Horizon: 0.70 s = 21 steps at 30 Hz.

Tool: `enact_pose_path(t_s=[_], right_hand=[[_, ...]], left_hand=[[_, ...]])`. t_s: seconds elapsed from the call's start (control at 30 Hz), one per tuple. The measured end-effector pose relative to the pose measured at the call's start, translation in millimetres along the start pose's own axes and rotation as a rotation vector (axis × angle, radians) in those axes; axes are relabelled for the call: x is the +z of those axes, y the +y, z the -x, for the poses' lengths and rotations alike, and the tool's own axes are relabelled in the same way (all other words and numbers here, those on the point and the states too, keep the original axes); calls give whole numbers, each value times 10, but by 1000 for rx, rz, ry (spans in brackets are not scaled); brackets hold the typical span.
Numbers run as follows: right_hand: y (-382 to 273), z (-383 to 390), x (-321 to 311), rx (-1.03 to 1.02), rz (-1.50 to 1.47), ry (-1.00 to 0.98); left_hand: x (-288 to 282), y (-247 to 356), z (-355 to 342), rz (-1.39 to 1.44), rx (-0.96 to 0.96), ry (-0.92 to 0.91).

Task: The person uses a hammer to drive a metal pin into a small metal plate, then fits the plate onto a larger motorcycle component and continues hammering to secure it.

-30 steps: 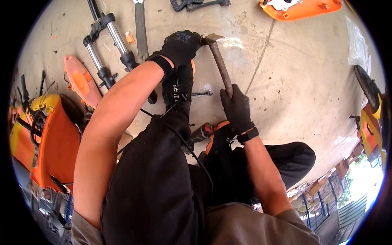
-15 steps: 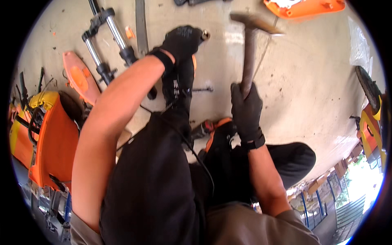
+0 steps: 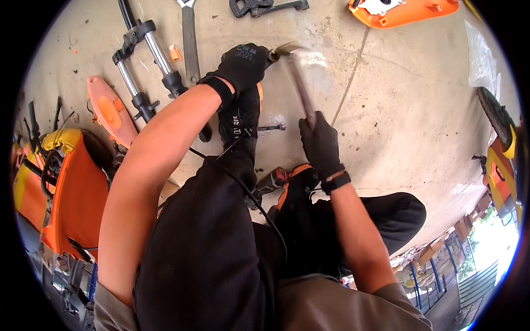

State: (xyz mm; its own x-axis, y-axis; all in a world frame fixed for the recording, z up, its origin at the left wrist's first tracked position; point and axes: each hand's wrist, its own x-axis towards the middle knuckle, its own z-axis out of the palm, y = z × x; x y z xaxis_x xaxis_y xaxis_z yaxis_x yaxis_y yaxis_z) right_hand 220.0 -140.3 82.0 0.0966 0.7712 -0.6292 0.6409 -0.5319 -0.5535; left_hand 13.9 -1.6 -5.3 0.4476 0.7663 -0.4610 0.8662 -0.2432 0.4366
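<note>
My left hand (image 3: 242, 67), in a black work glove, is closed round a small metal piece. Only the round, brownish end (image 3: 273, 55) of that piece sticks out past the fingers. The gloved right hand (image 3: 320, 144) grips a hammer (image 3: 302, 91) low on its wooden handle. The hammer's head is smeared by motion and appears at the end of the metal piece; I cannot tell whether they touch. Below the left hand is my black shoe (image 3: 240, 118), with a small wrench (image 3: 272, 127) on the floor beside it.
A large adjustable wrench (image 3: 190, 44) and a fork with chrome tubes (image 3: 157, 49) lie at the far left. Black crank-like parts (image 3: 268, 7) lie at the back, an orange cover (image 3: 406, 14) at the back right. A red-black power tool (image 3: 271, 181) sits by my other shoe. Orange bodywork (image 3: 77, 198) stands left.
The hammer has swung down and to the left, its head now at the piece in my left hand. The right hand followed slightly left; the left hand stayed nearly in place.
</note>
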Motion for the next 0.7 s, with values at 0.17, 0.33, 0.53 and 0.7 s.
enact_pose_path(t_s=[0.17, 0.33, 0.53, 0.7], right_hand=[[-353, 135, -253, 64, -177, 127], [32, -19, -23, 9, -11, -6], [-441, 49, -259, 72, -301, 191], [-38, 60, -61, 79, -44, 53]], left_hand=[[10, -51, 15, 2, -14, -64], [-19, 17, -37, 23, -34, -73], [-161, 3, -54, 2, -29, -63], [17, 18, -6, -22, -48, -117]])
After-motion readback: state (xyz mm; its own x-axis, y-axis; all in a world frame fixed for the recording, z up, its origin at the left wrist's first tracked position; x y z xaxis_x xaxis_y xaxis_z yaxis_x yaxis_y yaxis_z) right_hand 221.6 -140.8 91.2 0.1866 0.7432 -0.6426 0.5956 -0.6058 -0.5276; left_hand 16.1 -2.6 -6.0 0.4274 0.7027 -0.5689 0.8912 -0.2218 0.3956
